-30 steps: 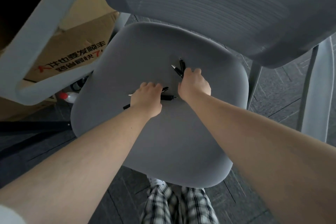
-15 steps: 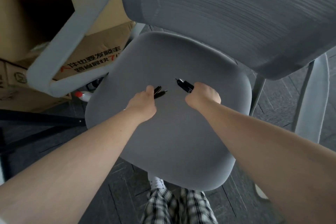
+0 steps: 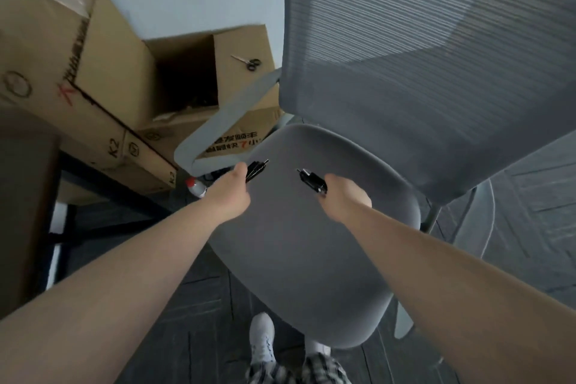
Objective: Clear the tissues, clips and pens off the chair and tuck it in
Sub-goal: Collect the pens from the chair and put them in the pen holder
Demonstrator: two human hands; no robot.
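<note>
**Pens in both hands above a grey office chair**

A person stands over a grey chair (image 3: pixel 311 243), each fist closed round a bunch of black pens. The left hand (image 3: pixel 229 193) grips its pens (image 3: pixel 256 169) above the seat's far left edge, just beside the armrest (image 3: pixel 218 131); their tips point toward the mesh backrest (image 3: pixel 420 56). The right hand (image 3: pixel 346 193) holds a second bunch (image 3: pixel 312 181) above the far middle of the seat, tips angled toward the left hand. The two bunches are apart. The seat cushion itself lies bare. Cardboard boxes (image 3: pixel 103 72) are stacked to the left, scissors (image 3: pixel 247 63) lying on one flap. A white shoe (image 3: pixel 262 338) shows at the seat's near edge.
</note>
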